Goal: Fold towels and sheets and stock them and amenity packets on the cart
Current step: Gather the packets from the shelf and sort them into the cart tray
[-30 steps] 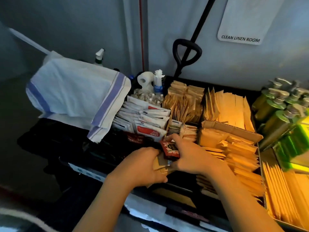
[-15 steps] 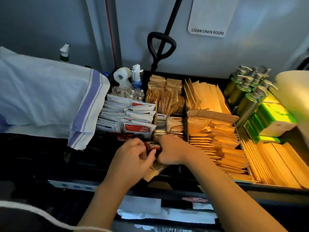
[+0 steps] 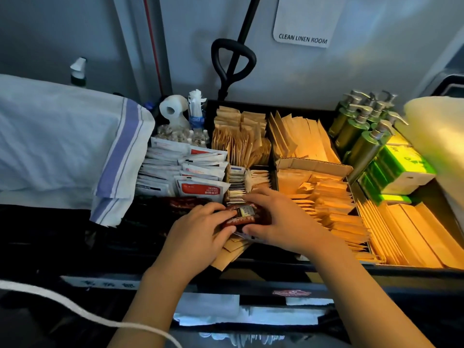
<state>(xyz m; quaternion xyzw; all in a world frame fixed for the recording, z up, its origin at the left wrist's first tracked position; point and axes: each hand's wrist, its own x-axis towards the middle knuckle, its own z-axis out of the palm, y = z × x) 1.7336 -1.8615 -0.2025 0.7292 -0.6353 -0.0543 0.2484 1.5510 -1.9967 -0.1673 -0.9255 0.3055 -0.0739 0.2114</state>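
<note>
Head view. Step in hand, as I judge it: stocking amenity packets on the cart [image 3: 251,270]; the folding looks to belong to another part of the job, with a striped towel [image 3: 75,146] draped over the cart's left end, well left of the hands.

Landmark: the dark red packet [image 3: 247,216], lying at the near edge of the tray area, in front of the white-and-red sachets [image 3: 190,177] and just left of the stacked tan packets [image 3: 324,207].

Left hand [image 3: 198,232]: palm down, fingers curled onto the left end of the dark red packet, thumb tucked toward its near side. It grips the packet and also rests on a few loose tan packets [image 3: 229,249] fanned out beneath it.

Right hand [image 3: 278,219]: palm down, fingers bent over the packet's right end, thumb under the near edge. It pinches the same packet. Both forearms reach in from the near side of the cart.

More dark packets [image 3: 180,203] sit in the shadowed slot just left of the held one; detail there is too dim to read.

Next move, by my reading: seat the packet in that dark slot, upright and square with its neighbours, without dragging the loose tan packets off the cart's front edge.

Green pump bottles [image 3: 356,131] stand far right of the packet, at the back.
</note>
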